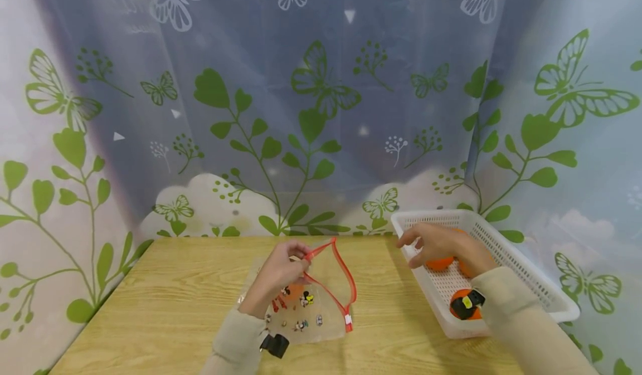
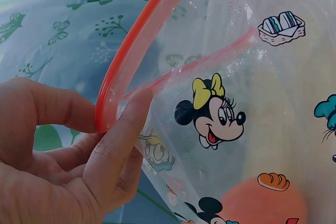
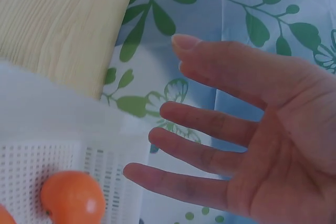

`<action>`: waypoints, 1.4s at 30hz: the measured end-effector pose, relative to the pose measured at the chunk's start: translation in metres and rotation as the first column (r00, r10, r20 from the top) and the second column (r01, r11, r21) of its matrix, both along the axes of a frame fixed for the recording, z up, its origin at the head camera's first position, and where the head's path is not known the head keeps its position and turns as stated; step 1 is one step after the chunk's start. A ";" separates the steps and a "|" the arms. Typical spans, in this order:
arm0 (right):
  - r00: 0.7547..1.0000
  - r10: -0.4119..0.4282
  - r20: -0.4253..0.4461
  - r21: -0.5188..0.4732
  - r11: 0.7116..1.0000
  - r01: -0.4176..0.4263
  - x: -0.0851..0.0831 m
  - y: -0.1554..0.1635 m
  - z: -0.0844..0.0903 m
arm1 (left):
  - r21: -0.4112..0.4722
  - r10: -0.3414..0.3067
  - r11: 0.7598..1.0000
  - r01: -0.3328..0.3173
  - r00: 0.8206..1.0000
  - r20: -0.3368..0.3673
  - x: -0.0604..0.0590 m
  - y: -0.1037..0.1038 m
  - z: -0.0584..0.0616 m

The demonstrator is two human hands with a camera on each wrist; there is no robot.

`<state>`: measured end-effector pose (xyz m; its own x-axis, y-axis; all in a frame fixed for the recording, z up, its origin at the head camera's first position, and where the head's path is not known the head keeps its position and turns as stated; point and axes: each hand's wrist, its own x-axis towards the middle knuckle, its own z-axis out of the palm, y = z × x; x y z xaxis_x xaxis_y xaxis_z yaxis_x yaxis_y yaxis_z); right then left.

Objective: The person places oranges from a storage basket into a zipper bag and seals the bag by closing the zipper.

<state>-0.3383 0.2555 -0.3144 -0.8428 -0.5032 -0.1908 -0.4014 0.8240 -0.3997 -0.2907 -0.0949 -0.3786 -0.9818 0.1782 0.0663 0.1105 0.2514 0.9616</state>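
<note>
The right hand [image 1: 438, 244] hovers over the far end of the white perforated basket [image 1: 521, 263], fingers spread and relaxed, palm down, grasping nothing. Directly beneath it and slightly toward the person lies an orange [image 1: 439, 263] on the basket floor, the nearest of several there; another orange fruit [image 1: 463, 303] sits closer to the person's sleeve. The left hand [image 1: 281, 272] is well apart to the left, pinching the red zip rim [image 1: 333, 272] of a clear cartoon-printed bag [image 1: 306, 308] between thumb [image 2: 42, 108] and forefinger, holding the mouth lifted and open. The bag lies flat on the wooden table [image 1: 175, 297], its mouth pointing away from the person, and an orange shape shows through the plastic inside it. The right hand is therefore the one nearer the basket's fruit, judged to need only a short drop to reach it.
</note>
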 end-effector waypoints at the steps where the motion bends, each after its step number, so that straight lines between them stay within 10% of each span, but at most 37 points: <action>1: 1.000 -0.003 -0.003 0.012 1.000 0.003 -0.001 0.002 0.000 | 0.001 0.000 1.000 0.000 1.000 0.000 0.000 0.000 0.000; 42: 0.948 -0.250 0.198 0.252 0.947 0.197 0.007 0.057 -0.014 | 0.007 -0.019 1.000 0.019 1.000 -0.010 -0.001 -0.001 -0.001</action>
